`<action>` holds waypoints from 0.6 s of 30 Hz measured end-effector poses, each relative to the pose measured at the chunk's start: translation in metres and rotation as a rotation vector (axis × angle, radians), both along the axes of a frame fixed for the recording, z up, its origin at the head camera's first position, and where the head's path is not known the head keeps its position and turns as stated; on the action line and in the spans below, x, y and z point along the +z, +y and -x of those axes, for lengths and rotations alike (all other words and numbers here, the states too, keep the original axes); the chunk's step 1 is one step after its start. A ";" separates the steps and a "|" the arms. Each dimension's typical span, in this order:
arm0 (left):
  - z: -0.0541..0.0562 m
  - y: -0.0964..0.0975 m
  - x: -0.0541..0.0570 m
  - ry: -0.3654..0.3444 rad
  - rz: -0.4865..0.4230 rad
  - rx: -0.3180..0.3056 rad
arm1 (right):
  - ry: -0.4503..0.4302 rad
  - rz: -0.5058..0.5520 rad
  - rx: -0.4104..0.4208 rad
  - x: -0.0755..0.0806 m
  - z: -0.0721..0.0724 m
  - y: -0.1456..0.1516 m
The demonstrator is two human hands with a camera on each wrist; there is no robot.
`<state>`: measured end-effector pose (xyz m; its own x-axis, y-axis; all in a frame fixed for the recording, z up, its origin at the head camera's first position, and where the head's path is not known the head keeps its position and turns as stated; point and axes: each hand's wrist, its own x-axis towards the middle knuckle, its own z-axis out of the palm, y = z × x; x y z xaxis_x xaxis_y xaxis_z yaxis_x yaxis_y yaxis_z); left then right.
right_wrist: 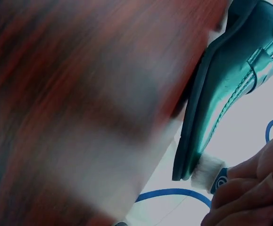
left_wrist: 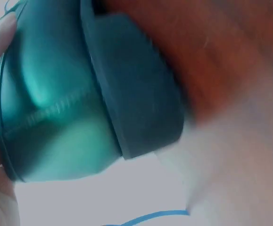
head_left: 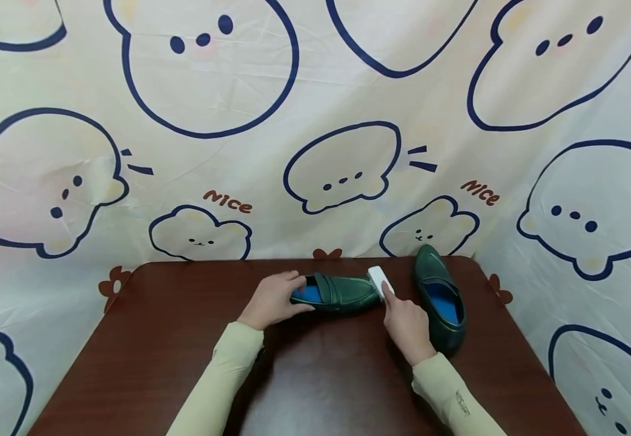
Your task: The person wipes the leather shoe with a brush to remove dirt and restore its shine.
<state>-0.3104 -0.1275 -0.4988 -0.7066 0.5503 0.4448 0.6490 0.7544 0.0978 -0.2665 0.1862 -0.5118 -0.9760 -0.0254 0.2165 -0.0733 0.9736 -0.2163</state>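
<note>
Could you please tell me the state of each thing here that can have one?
Held shoe, opening facing up, unworn.
Brush, bristles against the held shoe's toe.
Other shoe, upright on the table, unheld, unworn.
Left grip, holding the held shoe's heel end.
Right grip, holding the brush.

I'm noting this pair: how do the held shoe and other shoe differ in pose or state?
The held shoe points its toe to the right; the other shoe points toward the backdrop. The left hand grips the held shoe's heel end; no hand holds the other shoe. The brush touches the held shoe's toe, not the other shoe's. Both are green, blue inside.
</note>
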 end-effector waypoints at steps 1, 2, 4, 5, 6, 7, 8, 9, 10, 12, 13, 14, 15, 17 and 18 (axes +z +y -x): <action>0.001 -0.003 0.003 -0.017 -0.007 0.012 | 0.003 0.001 0.007 -0.001 0.001 -0.001; 0.002 -0.005 0.005 -0.032 -0.002 0.030 | 0.011 0.003 0.015 -0.001 0.002 -0.001; 0.004 -0.006 0.008 -0.086 0.044 0.071 | 0.027 0.017 0.030 0.001 0.004 -0.002; 0.005 -0.005 0.009 -0.119 0.082 0.093 | 0.030 0.034 0.041 0.002 0.004 -0.003; 0.006 -0.004 0.009 -0.153 0.127 0.113 | 0.023 0.059 0.058 0.003 0.004 -0.005; 0.006 -0.002 0.008 -0.187 0.166 0.135 | 0.008 0.089 0.083 0.004 0.003 -0.007; 0.005 0.000 0.008 -0.210 0.201 0.155 | -0.015 0.121 0.113 0.005 0.001 -0.010; 0.005 0.002 0.007 -0.227 0.230 0.171 | -0.043 0.155 0.147 0.005 -0.001 -0.014; 0.004 0.004 0.007 -0.233 0.252 0.186 | -0.074 0.187 0.181 0.005 -0.004 -0.017; 0.002 0.009 0.006 -0.230 0.280 0.213 | -0.112 0.224 0.236 0.005 -0.009 -0.025; 0.001 0.011 0.005 -0.223 0.284 0.224 | -0.121 0.230 0.249 0.004 -0.011 -0.027; 0.000 0.012 0.005 -0.216 0.288 0.233 | -0.120 0.225 0.254 0.003 -0.012 -0.029; -0.001 0.013 0.005 -0.213 0.290 0.239 | -0.111 0.211 0.251 0.001 -0.012 -0.030; -0.002 0.014 0.005 -0.214 0.287 0.246 | -0.077 0.161 0.222 -0.003 -0.009 -0.027; -0.002 0.014 0.005 -0.218 0.284 0.247 | -0.065 0.129 0.200 -0.005 -0.006 -0.023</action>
<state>-0.3081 -0.1134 -0.4938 -0.8931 0.4320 0.1256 0.4329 0.9012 -0.0214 -0.2600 0.1631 -0.5171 -0.9662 -0.1960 0.1676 -0.2441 0.9048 -0.3489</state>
